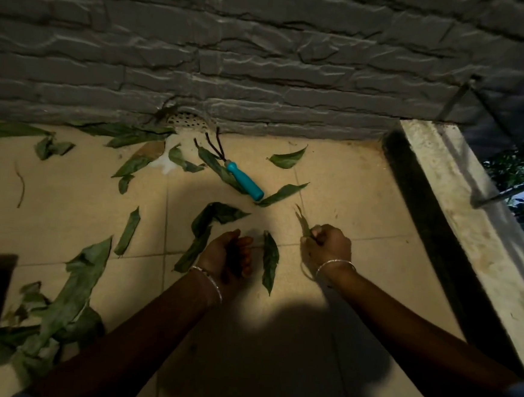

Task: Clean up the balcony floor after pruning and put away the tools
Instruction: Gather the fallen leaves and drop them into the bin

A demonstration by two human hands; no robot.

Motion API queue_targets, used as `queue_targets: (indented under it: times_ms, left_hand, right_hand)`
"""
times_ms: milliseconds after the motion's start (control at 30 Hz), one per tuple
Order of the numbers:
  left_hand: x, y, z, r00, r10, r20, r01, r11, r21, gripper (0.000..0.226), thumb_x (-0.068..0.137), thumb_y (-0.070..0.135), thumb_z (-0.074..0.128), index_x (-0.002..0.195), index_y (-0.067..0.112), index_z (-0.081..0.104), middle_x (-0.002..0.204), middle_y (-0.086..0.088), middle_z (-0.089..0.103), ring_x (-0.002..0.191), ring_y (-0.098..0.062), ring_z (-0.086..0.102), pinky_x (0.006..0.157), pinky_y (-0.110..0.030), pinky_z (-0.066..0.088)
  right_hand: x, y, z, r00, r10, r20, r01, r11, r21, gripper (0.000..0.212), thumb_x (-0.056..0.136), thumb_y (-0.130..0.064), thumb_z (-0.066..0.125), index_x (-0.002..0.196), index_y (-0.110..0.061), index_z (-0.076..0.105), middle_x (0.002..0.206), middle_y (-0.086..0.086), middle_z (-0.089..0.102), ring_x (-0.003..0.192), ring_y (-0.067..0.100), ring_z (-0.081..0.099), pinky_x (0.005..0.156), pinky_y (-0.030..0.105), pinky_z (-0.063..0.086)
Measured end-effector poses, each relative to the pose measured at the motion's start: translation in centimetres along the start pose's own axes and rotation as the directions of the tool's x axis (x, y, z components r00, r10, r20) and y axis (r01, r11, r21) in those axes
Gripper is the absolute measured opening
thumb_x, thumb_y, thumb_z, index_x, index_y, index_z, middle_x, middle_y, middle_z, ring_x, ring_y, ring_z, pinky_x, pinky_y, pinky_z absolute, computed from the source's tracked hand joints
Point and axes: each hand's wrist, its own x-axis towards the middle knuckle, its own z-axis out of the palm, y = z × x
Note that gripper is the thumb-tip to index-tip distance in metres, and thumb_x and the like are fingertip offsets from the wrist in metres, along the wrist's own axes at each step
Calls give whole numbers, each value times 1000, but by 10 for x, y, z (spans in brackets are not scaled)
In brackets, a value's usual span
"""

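Note:
Several green leaves lie scattered over the beige tiled floor (334, 179). My right hand (329, 246) grips a thin leaf (302, 221) that sticks up out of the fist. My left hand (228, 255) hovers low over the tiles with its fingers loosely curled, and whether it holds anything I cannot make out. One dark leaf (270, 260) lies between the two hands. A small hand rake with a teal handle (245, 180) lies on the floor further ahead, its dark prongs pointing toward the wall.
A grey stone-pattern wall (234, 55) closes the far side, with a round drain cover (188, 120) at its foot. A low concrete ledge (472, 221) with a railing runs along the right. A heap of leaves (66, 314) sits at the near left.

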Motion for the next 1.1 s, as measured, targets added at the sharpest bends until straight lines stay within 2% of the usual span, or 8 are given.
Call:
queue_targets:
  times_ms: [200, 300, 433, 533, 667, 800, 967, 1100]
  left_hand:
    - [-5, 5, 1, 978, 168, 122, -188, 968, 168, 40, 88, 47, 60, 98, 10, 71, 71, -4, 64, 54, -13, 56, 53, -24, 44]
    - [-12, 5, 5, 973, 121, 198, -134, 989, 58, 29, 93, 34, 57, 92, 7, 68, 89, -12, 68, 79, -21, 67, 74, -31, 54]
    - [1, 7, -16, 984, 175, -37, -172, 983, 62, 22, 97, 27, 54, 84, 12, 64, 69, -4, 66, 60, -16, 63, 58, -28, 51]
    - [6, 12, -29, 969, 222, -107, -219, 975, 40, 28, 99, 25, 52, 74, 12, 55, 61, -3, 53, 54, -17, 54, 59, -30, 44]
    - [8, 14, -39, 958, 285, -33, -281, 956, 87, 32, 104, 27, 39, 82, 10, 54, 61, -3, 43, 55, -17, 46, 55, -29, 41]
    - [6, 18, -49, 929, 358, -90, -333, 919, 213, 29, 103, 31, 44, 90, 12, 62, 62, 0, 41, 46, -11, 39, 43, -22, 34]
    - [-4, 40, -69, 754, 548, -362, -413, 825, 386, 19, 94, 26, 62, 105, 11, 66, 82, -9, 60, 68, -18, 53, 57, -27, 43]
    - [-1, 53, -88, 680, 561, -472, -413, 825, 386, 34, 89, 26, 67, 119, 8, 65, 96, -16, 63, 84, -28, 59, 65, -33, 48]
  right_hand:
    - [-50, -54, 25, 914, -364, 179, 352, 931, 99, 14, 80, -15, 78, 89, -16, 68, 74, -7, 64, 68, 5, 61, 64, 15, 50]
    - [-66, -65, 41, 867, -427, 256, 423, 903, 73, 19, 80, -23, 79, 94, -17, 67, 77, -11, 63, 69, 1, 60, 63, 8, 44]
    - [-62, -51, 30, 905, -364, 221, 309, 918, 247, 25, 81, -41, 76, 84, -19, 65, 74, -1, 67, 68, 13, 66, 62, 26, 54]
    - [-49, -25, 22, 956, -268, 118, 267, 963, 24, 26, 81, -40, 77, 86, -23, 57, 76, -2, 64, 72, 15, 64, 65, 28, 53]
    - [-51, -5, 36, 952, -198, 235, 225, 970, -96, 45, 71, -45, 83, 97, -24, 52, 86, -5, 61, 76, 12, 61, 65, 28, 52]
    - [-45, -10, 46, 935, -241, 262, 289, 943, -167, 17, 88, -24, 70, 96, -16, 58, 86, 0, 62, 78, 17, 61, 63, 24, 46]
    - [-28, -38, 35, 954, -202, 220, 192, 979, 67, 6, 97, -9, 52, 99, -10, 57, 82, 6, 62, 81, 25, 62, 69, 34, 50]
    - [-11, -61, 39, 913, -367, 175, 376, 927, -15, 15, 95, -19, 59, 109, -14, 60, 82, 6, 64, 75, 22, 62, 63, 30, 49]
